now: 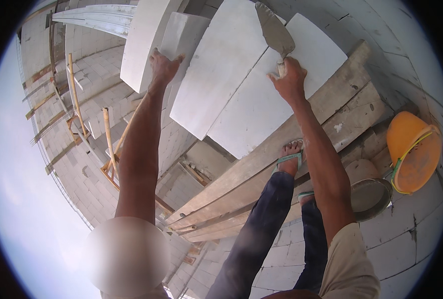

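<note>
My right hand [290,82] pinches the trowel [276,35] at one o'clock; my left hand [165,70] lies spread over the narrow block [187,32] at eleven. I seem to be steadying it; the next move calls for firm fingers, trowel clear.

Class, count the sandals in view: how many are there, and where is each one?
2. One green sandal is on the left foot, by the wooden planks; the other sandal is on the right foot, partly hidden behind the right forearm.
</note>
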`<action>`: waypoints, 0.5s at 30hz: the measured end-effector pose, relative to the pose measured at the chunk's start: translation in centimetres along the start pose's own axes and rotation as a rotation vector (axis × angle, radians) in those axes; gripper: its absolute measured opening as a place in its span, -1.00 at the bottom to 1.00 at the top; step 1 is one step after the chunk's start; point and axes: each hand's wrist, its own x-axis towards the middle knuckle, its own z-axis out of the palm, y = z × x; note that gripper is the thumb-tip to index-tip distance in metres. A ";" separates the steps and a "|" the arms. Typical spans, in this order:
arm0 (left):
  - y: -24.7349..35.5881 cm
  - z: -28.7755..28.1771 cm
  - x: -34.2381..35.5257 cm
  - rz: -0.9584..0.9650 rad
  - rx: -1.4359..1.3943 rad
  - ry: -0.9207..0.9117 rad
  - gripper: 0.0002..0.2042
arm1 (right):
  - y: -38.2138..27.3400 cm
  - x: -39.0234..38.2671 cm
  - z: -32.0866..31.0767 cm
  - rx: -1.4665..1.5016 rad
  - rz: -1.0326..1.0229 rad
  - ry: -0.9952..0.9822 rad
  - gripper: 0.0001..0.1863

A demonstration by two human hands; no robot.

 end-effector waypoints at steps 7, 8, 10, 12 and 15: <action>0.6 1.5 6.2 0.086 0.090 -0.019 0.10 | 0.0 -0.4 -0.2 -0.029 -0.008 0.014 -0.49; 0.5 1.8 6.6 0.099 0.106 -0.001 0.07 | -0.2 -0.3 -0.2 -0.026 -0.012 0.009 -0.49; 0.3 2.2 7.3 0.123 0.140 0.037 0.00 | -0.5 -0.3 -0.2 -0.029 -0.010 -0.002 -0.50; 1.4 2.1 7.6 0.094 0.147 -0.032 -0.07 | -0.2 -0.4 -0.1 -0.036 -0.010 0.015 -0.51; 1.3 1.1 6.4 0.071 0.148 -0.056 -0.13 | -0.1 -0.3 0.1 -0.028 -0.029 0.030 -0.51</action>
